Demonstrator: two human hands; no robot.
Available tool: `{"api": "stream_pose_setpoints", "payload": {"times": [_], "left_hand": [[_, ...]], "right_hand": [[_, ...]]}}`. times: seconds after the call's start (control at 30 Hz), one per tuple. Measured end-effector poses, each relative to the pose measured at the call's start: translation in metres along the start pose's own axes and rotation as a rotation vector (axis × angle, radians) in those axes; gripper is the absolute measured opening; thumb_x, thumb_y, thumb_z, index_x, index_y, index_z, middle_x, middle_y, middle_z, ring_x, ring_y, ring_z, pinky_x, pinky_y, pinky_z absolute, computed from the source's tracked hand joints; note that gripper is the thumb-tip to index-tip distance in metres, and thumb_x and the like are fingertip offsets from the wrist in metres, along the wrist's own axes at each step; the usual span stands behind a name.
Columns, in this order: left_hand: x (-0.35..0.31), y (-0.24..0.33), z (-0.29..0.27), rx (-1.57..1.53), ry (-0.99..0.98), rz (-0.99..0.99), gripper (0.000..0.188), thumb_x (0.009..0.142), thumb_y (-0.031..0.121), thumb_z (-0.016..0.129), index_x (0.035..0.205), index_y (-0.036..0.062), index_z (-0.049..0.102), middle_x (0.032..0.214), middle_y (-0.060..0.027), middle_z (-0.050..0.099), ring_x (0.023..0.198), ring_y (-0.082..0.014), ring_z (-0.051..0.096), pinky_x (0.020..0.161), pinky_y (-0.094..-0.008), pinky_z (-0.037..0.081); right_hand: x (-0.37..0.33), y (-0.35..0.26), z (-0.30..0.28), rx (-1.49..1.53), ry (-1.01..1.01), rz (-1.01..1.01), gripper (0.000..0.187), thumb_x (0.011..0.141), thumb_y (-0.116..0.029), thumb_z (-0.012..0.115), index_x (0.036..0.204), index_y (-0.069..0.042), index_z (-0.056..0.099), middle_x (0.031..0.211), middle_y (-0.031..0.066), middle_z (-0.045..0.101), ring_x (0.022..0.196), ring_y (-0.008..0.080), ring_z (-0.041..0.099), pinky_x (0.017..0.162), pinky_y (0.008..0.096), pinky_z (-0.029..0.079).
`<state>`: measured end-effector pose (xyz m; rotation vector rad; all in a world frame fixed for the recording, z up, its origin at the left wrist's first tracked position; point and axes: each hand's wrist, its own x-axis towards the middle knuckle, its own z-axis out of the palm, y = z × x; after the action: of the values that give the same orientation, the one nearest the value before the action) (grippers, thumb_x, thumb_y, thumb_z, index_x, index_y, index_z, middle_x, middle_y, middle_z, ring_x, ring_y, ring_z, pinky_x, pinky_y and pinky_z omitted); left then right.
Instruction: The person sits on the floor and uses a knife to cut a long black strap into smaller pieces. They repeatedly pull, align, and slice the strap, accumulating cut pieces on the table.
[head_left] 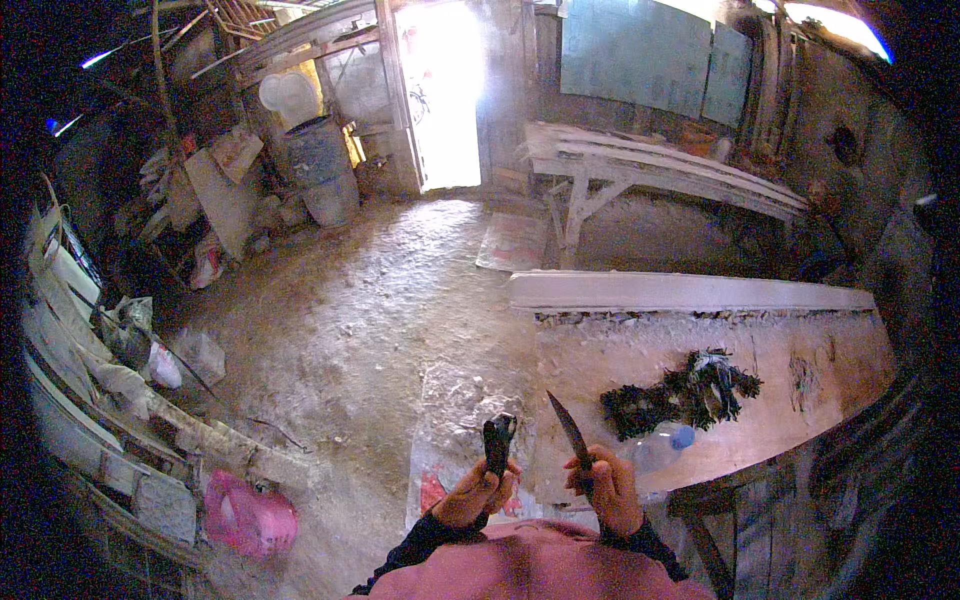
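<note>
- The right hand [612, 492] is gripping a knife [570, 430] by its lower end, with the fingers curling closely around it.
- The knife is occupying a position in front of the person, appearing over the near left end of the counter [835, 350]; its tip is pointing away from the body and slightly left, the long axis slanting from lower right to upper left.
- The left hand [468, 502] is clasping a dark object [496, 445], fingers wrapping its lower part; its exact kind is remaining unclear.
- The dark object's long axis is running nearly straight away from the person, its far end leaning slightly right and showing a pale patch.
- The two held items are pointing upward side by side, near but apart.
- Dark fringed bundles [715, 388] are lying on the counter, beside a clear bottle [655, 450].
</note>
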<state>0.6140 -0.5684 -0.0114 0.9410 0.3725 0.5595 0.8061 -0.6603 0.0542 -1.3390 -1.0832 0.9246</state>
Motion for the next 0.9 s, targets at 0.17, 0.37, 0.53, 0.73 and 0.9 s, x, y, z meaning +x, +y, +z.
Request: {"api": "stream_pose_setpoints", "payload": {"times": [0.17,0.37,0.53,0.73,0.9], "left_hand": [[-0.003,0.008,0.002,-0.035,0.019,0.008,0.049,0.085,0.049,0.048,0.108,0.0061,0.045,0.061,0.0074,0.039,0.045,-0.0029,0.031,0.04,-0.0185,0.023],[-0.002,0.01,0.001,0.066,0.078,0.012,0.044,0.086,0.045,0.048,0.108,0.0074,0.045,0.067,0.0054,0.045,0.046,-0.0029,0.033,0.04,-0.0186,0.024],[0.001,0.019,0.002,0.407,0.103,0.106,0.026,0.092,0.023,0.043,0.113,0.0075,0.045,0.08,0.0007,0.053,0.059,-0.008,0.045,0.052,-0.0209,0.036],[-0.008,0.046,0.004,0.896,0.163,-0.007,0.026,0.091,0.008,0.041,0.117,0.0063,0.047,0.081,-0.0005,0.056,0.065,-0.0095,0.044,0.06,-0.0208,0.04],[-0.011,0.058,0.009,0.734,0.067,-0.039,0.024,0.092,0.009,0.041,0.113,0.0061,0.052,0.081,-0.0005,0.057,0.063,-0.0075,0.04,0.057,-0.0209,0.037]], "right_hand": [[0.0,-0.005,-0.014,-0.569,0.0,-0.015,0.031,0.079,-0.032,0.063,0.081,-0.001,0.06,0.068,0.0088,0.06,0.059,0.0185,0.058,0.054,0.0298,0.044],[0.0,-0.011,-0.013,-0.835,0.035,-0.216,0.027,0.068,-0.027,0.073,0.076,-0.004,0.061,0.068,0.0114,0.059,0.059,0.0274,0.058,0.053,0.0335,0.044],[0.002,-0.017,-0.01,-0.942,0.144,-0.249,0.029,0.062,-0.031,0.075,0.072,-0.007,0.061,0.065,0.009,0.058,0.058,0.0272,0.057,0.051,0.0356,0.044],[0.004,-0.021,-0.024,-1.063,0.175,-0.317,0.033,0.057,-0.035,0.076,0.071,-0.01,0.061,0.063,0.0069,0.057,0.059,0.0252,0.058,0.051,0.0348,0.045],[0.003,-0.017,-0.03,-1.04,0.123,-0.347,0.033,0.056,-0.035,0.077,0.07,-0.01,0.062,0.065,0.0057,0.059,0.062,0.0248,0.059,0.053,0.0338,0.046]]}}
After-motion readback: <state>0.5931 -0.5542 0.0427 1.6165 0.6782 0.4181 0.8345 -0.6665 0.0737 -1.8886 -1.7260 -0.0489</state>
